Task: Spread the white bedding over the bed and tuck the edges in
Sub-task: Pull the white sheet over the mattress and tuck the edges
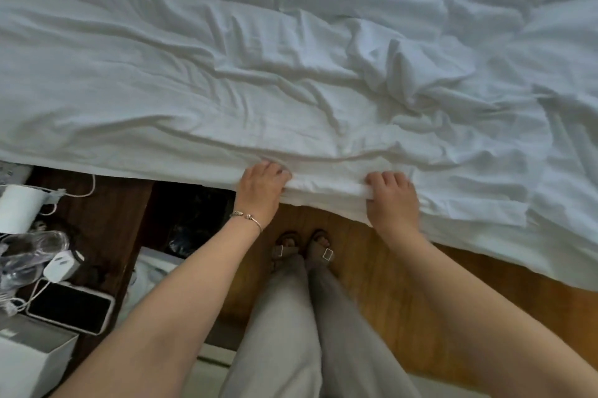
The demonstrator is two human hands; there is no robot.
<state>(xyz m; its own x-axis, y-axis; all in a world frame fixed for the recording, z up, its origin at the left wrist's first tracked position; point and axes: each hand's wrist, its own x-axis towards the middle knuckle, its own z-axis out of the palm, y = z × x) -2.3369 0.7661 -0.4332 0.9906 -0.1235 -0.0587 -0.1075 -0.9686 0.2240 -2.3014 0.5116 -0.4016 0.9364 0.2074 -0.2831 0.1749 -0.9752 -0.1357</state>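
The white bedding [291, 57] lies crumpled and heavily wrinkled across the whole bed, filling the upper part of the view. Its near edge hangs over the bed's side toward me. My left hand [260, 192], with a thin bracelet on the wrist, grips that near edge, fingers curled into the fabric. About a forearm's width to the right, my right hand [391, 200] grips the same edge, bunching a fold between fingers and thumb. A thick fold of bedding runs between the two hands.
A dark wooden nightstand [106, 203] stands at the left with a phone [69, 308], a white charger [61, 266], cables, a clear plastic bottle [32, 252] and a white cup [19, 208]. My legs and sandalled feet [304, 250] stand on the wooden floor [372, 268] beside the bed.
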